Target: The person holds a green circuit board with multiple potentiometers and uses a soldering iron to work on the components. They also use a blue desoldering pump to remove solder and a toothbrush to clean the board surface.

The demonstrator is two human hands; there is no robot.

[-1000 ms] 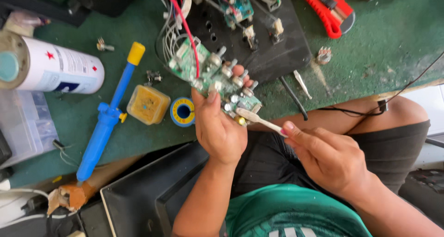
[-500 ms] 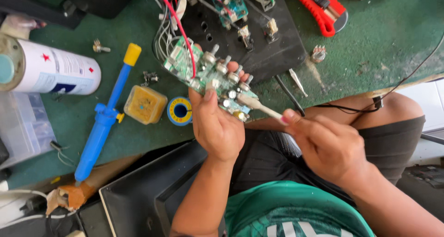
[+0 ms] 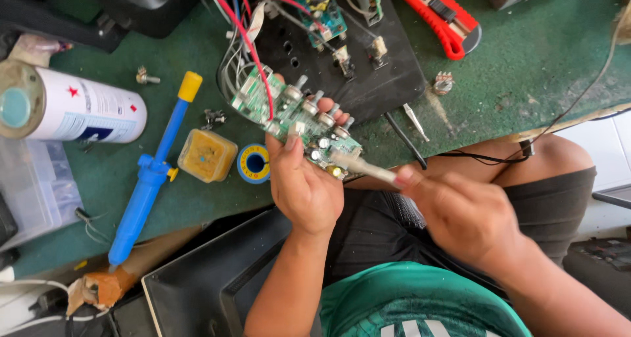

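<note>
My left hand grips a green circuit board with several metal knob shafts, held above the edge of the green work mat. Red and white wires run from the board up to a black panel. My right hand holds a white brush-like tool whose tip rests on the board's lower right end.
A blue desoldering pump, a yellow flux tub and a blue solder spool lie left of my hand. A white spray can lies far left, a red utility knife top right, tweezers and a black cable nearby.
My right hand has shifted the white tool slightly along the board's end. The left hand and board stay in nearly the same place.
</note>
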